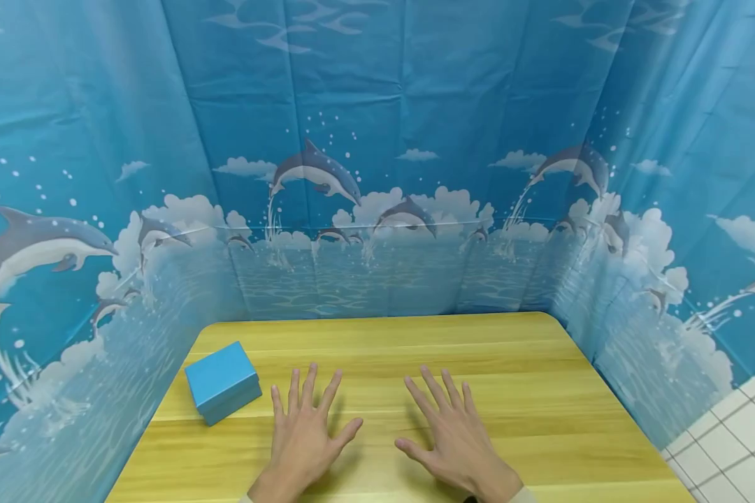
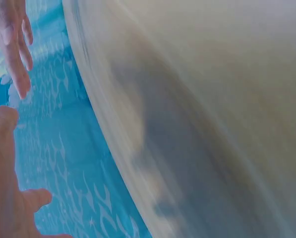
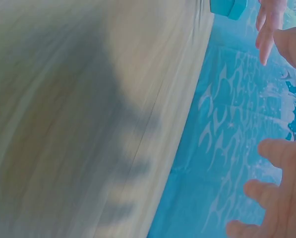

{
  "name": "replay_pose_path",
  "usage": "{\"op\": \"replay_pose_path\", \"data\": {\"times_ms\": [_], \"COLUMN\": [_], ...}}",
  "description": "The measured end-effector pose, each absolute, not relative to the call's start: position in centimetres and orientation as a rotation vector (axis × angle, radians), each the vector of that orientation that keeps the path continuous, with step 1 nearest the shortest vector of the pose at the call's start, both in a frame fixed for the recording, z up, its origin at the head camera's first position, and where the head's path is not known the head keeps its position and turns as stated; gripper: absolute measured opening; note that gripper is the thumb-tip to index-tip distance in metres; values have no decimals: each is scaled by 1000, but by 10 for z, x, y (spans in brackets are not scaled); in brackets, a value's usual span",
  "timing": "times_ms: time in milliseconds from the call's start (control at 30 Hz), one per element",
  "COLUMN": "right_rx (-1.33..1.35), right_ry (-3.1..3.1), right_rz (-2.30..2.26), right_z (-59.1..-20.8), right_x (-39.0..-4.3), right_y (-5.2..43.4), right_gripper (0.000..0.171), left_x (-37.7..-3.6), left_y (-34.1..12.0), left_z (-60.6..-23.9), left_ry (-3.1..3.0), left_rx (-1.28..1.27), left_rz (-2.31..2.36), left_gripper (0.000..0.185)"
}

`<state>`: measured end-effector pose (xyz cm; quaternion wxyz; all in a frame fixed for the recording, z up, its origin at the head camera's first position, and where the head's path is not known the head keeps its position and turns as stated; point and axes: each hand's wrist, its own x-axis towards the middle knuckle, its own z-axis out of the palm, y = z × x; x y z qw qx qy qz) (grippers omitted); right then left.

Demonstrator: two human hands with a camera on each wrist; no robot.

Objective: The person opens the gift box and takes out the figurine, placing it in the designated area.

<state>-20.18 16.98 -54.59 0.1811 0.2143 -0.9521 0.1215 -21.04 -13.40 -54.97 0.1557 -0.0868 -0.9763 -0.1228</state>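
Observation:
Palm down with fingers spread, my left hand (image 1: 305,436) hovers over the wooden table (image 1: 377,349). To its right, my right hand (image 1: 453,440) is held the same way, fingers apart and thumb pointing inward. Neither hand holds anything. A blue box (image 1: 223,381) with a lid sits on the table's left side, just beyond and left of my left hand. In the right wrist view a corner of the box (image 3: 229,7) shows at the top, and both hands cast soft shadows on the tabletop.
A blue curtain (image 1: 352,91) printed with dolphins, clouds and waves surrounds the table's back and sides. White floor tiles (image 1: 739,426) appear at the lower right. The table's back corners are rounded.

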Motion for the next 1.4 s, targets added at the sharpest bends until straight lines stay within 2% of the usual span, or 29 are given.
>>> {"op": "replay_pose_path", "data": {"times_ms": [633, 1000, 1133, 1267, 1400], "right_rx": [767, 839, 872, 913, 952], "right_ry": [-2754, -2774, -2769, -2744, -2733], "right_rz": [455, 472, 467, 438, 413], "right_z": [-539, -532, -530, -531, -529], "right_x": [-215, -217, -217, -216, -218], "right_y": [133, 108, 101, 97, 91], "right_gripper": [86, 83, 81, 79, 77], "left_x": [-232, -247, -250, -253, -256], "left_y": [-208, -291, -322, -340, -349], "left_z": [-517, -510, -515, -522, -530], "left_ry": [-2878, -2828, -2879, -2938, -2998], "left_rx": [-13, 60, 59, 3, -104], "left_rz": [-466, -429, -424, -411, -421], "left_gripper": [103, 132, 138, 134, 116]}}
